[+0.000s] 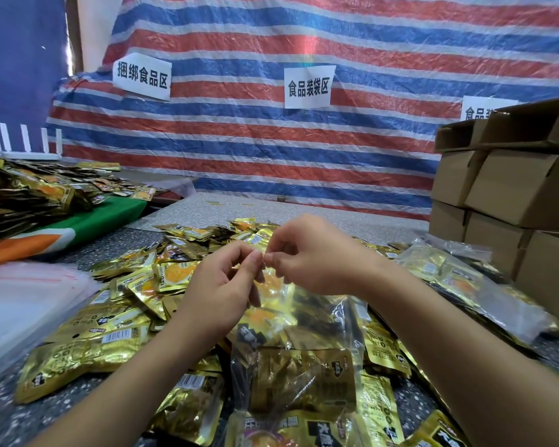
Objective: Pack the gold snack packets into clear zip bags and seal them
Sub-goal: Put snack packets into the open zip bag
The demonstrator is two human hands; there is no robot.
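Note:
A clear zip bag (304, 359) filled with gold snack packets hangs upright in front of me over the table. My left hand (223, 285) and my right hand (310, 256) meet at its top edge, and both pinch the bag's zip strip between thumb and fingers. Loose gold snack packets (117, 324) lie in a heap all round and under the bag. The top edge itself is mostly hidden by my fingers.
Filled clear bags (459, 279) lie at the right beside stacked cardboard boxes (510, 195). A pile of empty clear bags (23, 304) lies at the left. Further left, more packets (29, 195) cover a green and orange cloth. A striped tarp (304, 140) hangs behind.

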